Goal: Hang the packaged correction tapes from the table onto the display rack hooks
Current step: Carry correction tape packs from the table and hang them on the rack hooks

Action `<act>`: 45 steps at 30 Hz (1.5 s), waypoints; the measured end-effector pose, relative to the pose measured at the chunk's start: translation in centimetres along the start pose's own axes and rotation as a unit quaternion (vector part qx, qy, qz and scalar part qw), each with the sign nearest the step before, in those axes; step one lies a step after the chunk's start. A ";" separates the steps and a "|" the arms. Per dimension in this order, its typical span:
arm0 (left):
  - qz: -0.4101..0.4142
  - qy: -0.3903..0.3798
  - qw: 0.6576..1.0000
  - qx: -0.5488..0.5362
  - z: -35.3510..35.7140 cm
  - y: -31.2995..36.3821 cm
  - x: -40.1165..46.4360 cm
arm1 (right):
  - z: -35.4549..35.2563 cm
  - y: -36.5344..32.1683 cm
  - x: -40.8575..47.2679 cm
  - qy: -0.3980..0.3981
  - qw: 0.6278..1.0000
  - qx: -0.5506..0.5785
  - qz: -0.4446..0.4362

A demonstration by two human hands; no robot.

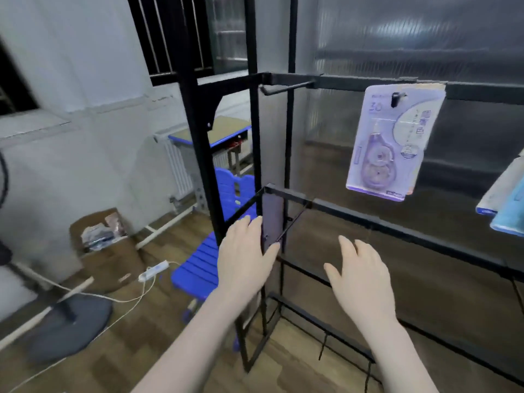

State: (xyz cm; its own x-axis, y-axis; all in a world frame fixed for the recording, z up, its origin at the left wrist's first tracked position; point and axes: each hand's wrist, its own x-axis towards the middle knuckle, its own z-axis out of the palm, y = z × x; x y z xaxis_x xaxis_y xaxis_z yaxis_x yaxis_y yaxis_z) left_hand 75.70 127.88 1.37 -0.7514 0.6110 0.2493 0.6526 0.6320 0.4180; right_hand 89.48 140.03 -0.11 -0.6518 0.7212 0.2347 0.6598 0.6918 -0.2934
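A black wire display rack (397,226) fills the right half of the view. One purple packaged correction tape (397,143) hangs from a hook on the top bar. More packages (507,202), blue and white, hang at the right edge, partly cut off. My left hand (246,256) pinches the edge of another purple package (272,219), seen almost edge-on at the tip of a hook (295,219) on the middle bar. My right hand (360,282) hovers open just right of it, touching nothing. The table is out of view.
An empty hook (286,87) juts from the top bar's left end. Behind the rack stand a blue chair (204,259) and a blue-edged desk (215,133). A cardboard box (105,245), a power strip (153,272) with cables and a fan base (68,327) lie on the wooden floor at left.
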 end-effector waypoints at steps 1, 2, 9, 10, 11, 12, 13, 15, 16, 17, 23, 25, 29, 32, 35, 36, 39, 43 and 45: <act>-0.025 -0.008 0.999 0.018 -0.4 -2.1 -1.2 | 0.8 -1.6 -0.3 -0.015 1.000 0.003 -0.017; -0.052 -0.015 0.998 0.031 -1.0 -4.2 -2.3 | 1.7 -3.4 -0.6 -0.031 0.999 0.005 -0.040; -0.236 0.025 0.969 0.074 -7.8 -19.3 -12.5 | 7.3 -20.1 -5.9 -0.106 0.971 0.025 -0.215; -0.267 0.036 0.960 0.078 -9.4 -22.0 -14.8 | 8.0 -23.6 -7.6 -0.122 0.961 0.019 -0.246; -0.290 0.046 0.952 0.083 -10.8 -24.1 -16.7 | 8.7 -26.2 -8.9 -0.131 0.955 0.026 -0.266; -0.312 0.054 0.945 0.088 -12.1 -26.2 -18.5 | 9.4 -28.8 -10.3 -0.137 0.949 0.034 -0.283; -0.338 0.063 0.934 0.094 -13.6 -28.6 -20.7 | 10.1 -31.8 -12.0 -0.141 0.941 0.041 -0.304; -0.392 0.080 0.911 0.099 -16.8 -32.8 -25.1 | 11.3 -37.5 -15.6 -0.151 0.924 0.050 -0.347; -0.421 0.091 0.897 0.101 -18.6 -34.8 -27.4 | 11.8 -40.3 -17.4 -0.162 0.912 0.051 -0.373; -0.447 0.108 0.882 0.103 -20.3 -36.7 -29.6 | 12.2 -43.1 -19.2 -0.170 0.899 0.052 -0.401; -0.566 0.187 0.797 0.091 -27.8 -44.7 -39.6 | 13.6 -56.6 -27.8 -0.191 0.830 0.085 -0.518; -0.586 0.203 0.780 0.082 -29.1 -47.1 -41.5 | 14.0 -60.1 -29.7 -0.201 0.817 0.097 -0.532; -0.609 0.219 0.759 0.066 -31.3 -52.1 -43.1 | 16.1 -66.4 -32.1 -0.224 0.803 0.127 -0.537; -0.611 0.222 0.756 0.069 -32.9 -56.9 -42.3 | 18.6 -71.2 -32.5 -0.230 0.796 0.116 -0.548; -0.606 0.220 0.761 0.071 -34.8 -63.3 -40.1 | 21.8 -76.8 -31.6 -0.229 0.801 0.108 -0.543; -0.605 0.220 0.762 0.069 -35.6 -65.6 -39.2 | 22.9 -78.9 -31.0 -0.227 0.804 0.110 -0.538; -0.599 0.218 0.767 0.070 -38.0 -72.8 -36.3 | 25.9 -85.5 -29.3 -0.228 0.817 0.117 -0.517; -0.602 0.221 0.765 0.063 -40.4 -81.0 -33.9 | 28.7 -93.3 -27.9 -0.234 0.823 0.100 -0.507; -0.620 0.217 0.752 0.052 -41.1 -84.4 -33.6 | 30.1 -96.6 -27.8 -0.247 0.824 0.100 -0.500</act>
State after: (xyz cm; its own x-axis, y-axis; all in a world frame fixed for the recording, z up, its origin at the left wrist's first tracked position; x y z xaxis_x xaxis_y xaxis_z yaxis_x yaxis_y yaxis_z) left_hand 41.85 34.42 -6.36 -0.7353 -0.6777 -0.0044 -0.5889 0.6357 0.4991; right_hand 32.63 52.08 -6.23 -0.9373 -0.3432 0.0611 -0.3428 0.8757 -0.3401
